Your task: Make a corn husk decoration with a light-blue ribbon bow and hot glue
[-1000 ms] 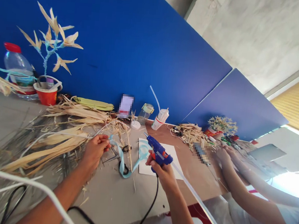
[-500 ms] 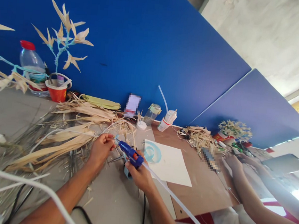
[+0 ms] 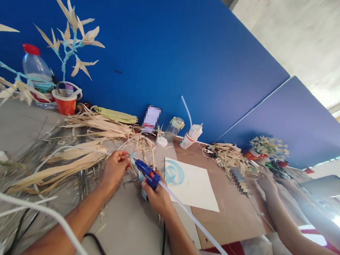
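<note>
My right hand (image 3: 159, 198) is wrapped round a blue hot glue gun (image 3: 147, 173), with a long translucent glue stick (image 3: 194, 220) running out of its back end. The gun's nozzle points left, right at the fingertips of my left hand (image 3: 115, 168). Those fingers are pinched together on something small; a bit of light blue shows beside them, too small to name. Dry corn husks (image 3: 80, 160) lie just left of my left hand. A white sheet of paper (image 3: 202, 188) with a roll of light blue tape (image 3: 174, 172) on it is right of the gun.
Thin wires (image 3: 60, 185) spread over the left of the table. Along the blue partition (image 3: 141, 41) stand a bottle (image 3: 38, 66), a red cup (image 3: 65, 104), a phone (image 3: 151, 119), a jar (image 3: 173, 128) and a white cup (image 3: 188, 141). At right, another person's hands (image 3: 268, 183) work near a husk pile (image 3: 227, 158).
Hardly anything differs. The glue gun and both my hands keep their places, and the view has shifted very slightly.
</note>
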Demonstrator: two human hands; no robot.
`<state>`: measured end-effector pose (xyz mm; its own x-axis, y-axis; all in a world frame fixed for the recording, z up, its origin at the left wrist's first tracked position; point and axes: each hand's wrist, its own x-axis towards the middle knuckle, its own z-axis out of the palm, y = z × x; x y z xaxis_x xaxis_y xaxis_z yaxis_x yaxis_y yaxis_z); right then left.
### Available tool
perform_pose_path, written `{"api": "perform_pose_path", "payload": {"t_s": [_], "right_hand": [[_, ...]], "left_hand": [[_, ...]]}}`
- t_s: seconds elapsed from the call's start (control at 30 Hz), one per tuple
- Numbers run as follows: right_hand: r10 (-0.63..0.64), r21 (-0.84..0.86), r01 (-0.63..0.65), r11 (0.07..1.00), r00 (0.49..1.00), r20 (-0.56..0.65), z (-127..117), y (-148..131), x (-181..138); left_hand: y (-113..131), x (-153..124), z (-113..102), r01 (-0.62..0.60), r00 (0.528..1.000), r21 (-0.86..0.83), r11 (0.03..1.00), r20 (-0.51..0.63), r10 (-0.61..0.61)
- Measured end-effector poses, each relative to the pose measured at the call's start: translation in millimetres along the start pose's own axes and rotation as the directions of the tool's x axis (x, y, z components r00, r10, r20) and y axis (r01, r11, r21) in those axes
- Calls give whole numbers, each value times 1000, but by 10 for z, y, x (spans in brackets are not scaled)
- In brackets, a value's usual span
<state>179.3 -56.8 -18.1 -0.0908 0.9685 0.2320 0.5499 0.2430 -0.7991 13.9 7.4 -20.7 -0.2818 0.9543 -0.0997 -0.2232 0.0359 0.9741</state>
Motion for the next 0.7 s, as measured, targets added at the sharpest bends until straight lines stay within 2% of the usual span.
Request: {"api": "perform_pose_path", "payload": {"t_s": [0.13,0.33,0.5,0.7], "right_hand": [[-34,5,34,999,999,-2,2,-10,17],[14,-9,-14,1000,1000,19,13,8,18],[-31,-16,30,999,999,-13,2,26,18],[-27,-20,27,999,1000,0,-8,4,13]], "left_hand": [[1,-4,2,6,1000,4,1000,6,-6],[-21,14,2,23,1000,0,1000,0,-23],[-14,5,0,26,1000,-4,1000,11,-26],[-12,5,-7,22,1000,-12,1000,11,-22]]}}
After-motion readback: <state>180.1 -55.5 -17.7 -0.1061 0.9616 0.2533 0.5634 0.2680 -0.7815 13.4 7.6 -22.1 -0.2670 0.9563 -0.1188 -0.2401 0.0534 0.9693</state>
